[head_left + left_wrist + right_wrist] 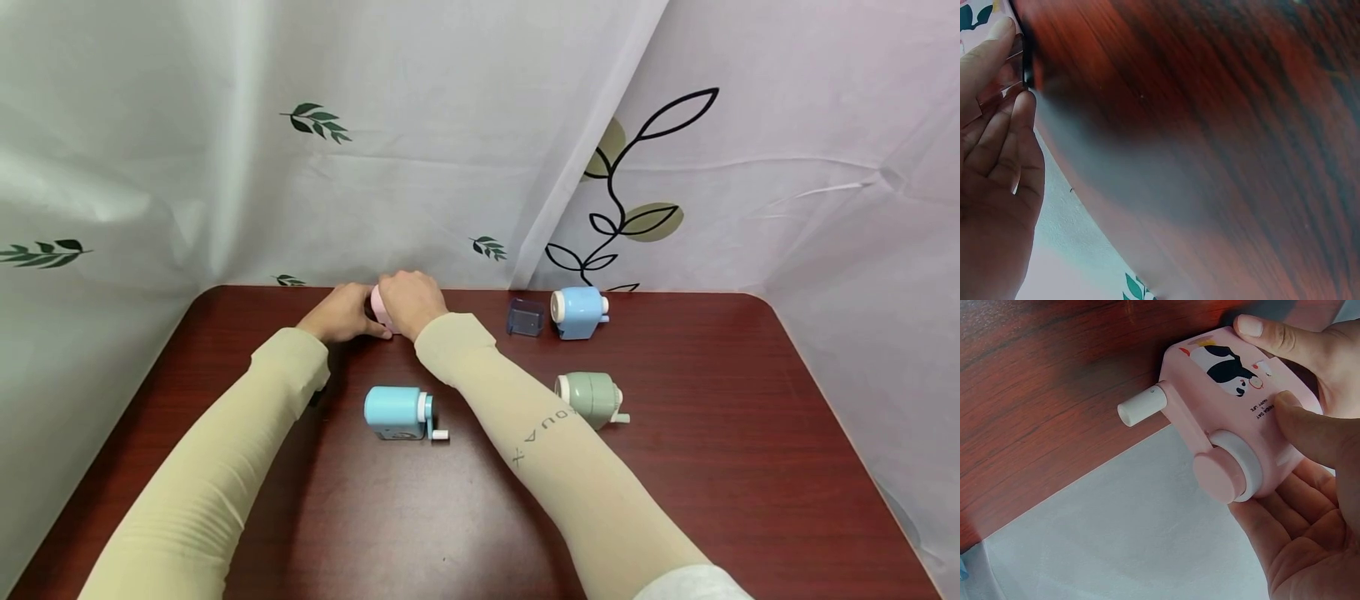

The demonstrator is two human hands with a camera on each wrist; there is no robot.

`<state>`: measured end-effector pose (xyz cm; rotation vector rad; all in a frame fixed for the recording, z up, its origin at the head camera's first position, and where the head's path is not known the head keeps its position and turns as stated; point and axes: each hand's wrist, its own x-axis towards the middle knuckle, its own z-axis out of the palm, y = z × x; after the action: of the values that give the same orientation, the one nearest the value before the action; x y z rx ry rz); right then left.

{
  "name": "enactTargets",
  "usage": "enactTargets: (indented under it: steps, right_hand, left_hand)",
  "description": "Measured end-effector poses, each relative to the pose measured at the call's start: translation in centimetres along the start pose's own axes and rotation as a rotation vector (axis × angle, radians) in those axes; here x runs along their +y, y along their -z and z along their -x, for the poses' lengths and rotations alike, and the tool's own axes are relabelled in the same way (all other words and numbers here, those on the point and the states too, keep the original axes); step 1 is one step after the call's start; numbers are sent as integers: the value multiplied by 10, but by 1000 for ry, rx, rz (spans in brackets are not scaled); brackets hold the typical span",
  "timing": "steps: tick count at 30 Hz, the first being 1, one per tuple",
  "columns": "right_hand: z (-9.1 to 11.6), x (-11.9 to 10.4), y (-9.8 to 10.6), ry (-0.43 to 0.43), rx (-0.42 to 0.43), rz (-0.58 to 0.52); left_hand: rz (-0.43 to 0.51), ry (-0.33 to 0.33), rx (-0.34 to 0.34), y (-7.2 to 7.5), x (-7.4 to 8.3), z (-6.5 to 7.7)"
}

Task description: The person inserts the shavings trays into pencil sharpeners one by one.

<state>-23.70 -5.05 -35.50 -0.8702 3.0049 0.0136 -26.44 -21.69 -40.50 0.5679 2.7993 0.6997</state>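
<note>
Near the far edge of the table, both hands are on a pink pencil sharpener. Its panda print, pink crank arm and white knob show in the right wrist view. My right hand grips the sharpener body, thumb on the printed side and fingers beneath. At the other end, my left hand holds the sharpener with thumb and fingers. The left wrist view shows that thumb and those fingers around a see-through part of it. In the head view my right hand covers much of the sharpener.
A light blue sharpener with a crank stands nearer me, between the forearms. To the right are a dark see-through drawer, a blue sharpener and a green sharpener, which my right forearm partly covers. A white patterned curtain hangs behind the table.
</note>
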Motion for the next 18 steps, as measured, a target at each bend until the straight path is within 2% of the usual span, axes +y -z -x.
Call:
enactTargets:
  steps: [18]
  right_hand:
    - [-1,1,4,5,-38,-11]
  left_hand:
    - [-10,4,4,-5,0,1]
